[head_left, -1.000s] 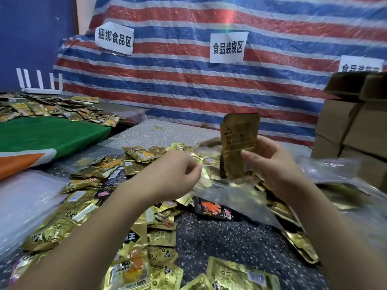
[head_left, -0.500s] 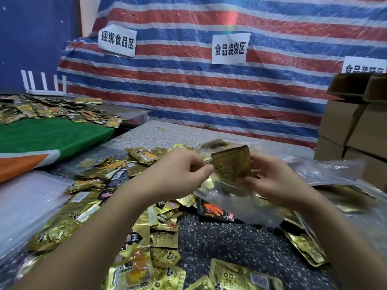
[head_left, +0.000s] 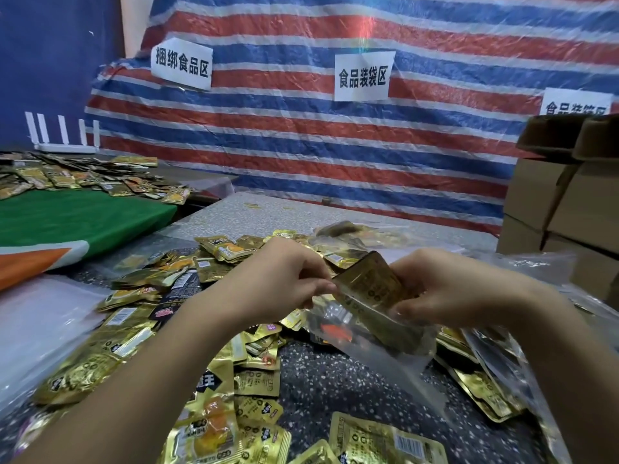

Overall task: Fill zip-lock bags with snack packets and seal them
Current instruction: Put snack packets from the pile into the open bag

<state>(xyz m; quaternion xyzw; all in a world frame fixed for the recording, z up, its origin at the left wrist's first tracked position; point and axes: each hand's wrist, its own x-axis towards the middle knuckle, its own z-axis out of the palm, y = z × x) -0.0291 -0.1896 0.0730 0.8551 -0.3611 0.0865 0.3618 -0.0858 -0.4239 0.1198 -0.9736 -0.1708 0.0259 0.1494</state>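
Note:
A clear zip-lock bag hangs above the table between my hands. My left hand pinches the bag's mouth at its left edge. My right hand grips a gold snack packet that sits tilted, its lower part inside the bag's mouth. Several gold snack packets lie heaped on the speckled table under and around my arms.
More clear bags with gold packets lie at the right. Cardboard boxes stack at the far right. A green cloth with further packets covers the table at the left. A striped tarp with paper signs hangs behind.
My right hand has lowered the gold packet from upright above the bag down into the bag's mouth. My left hand has closed in and taken the bag's edge.

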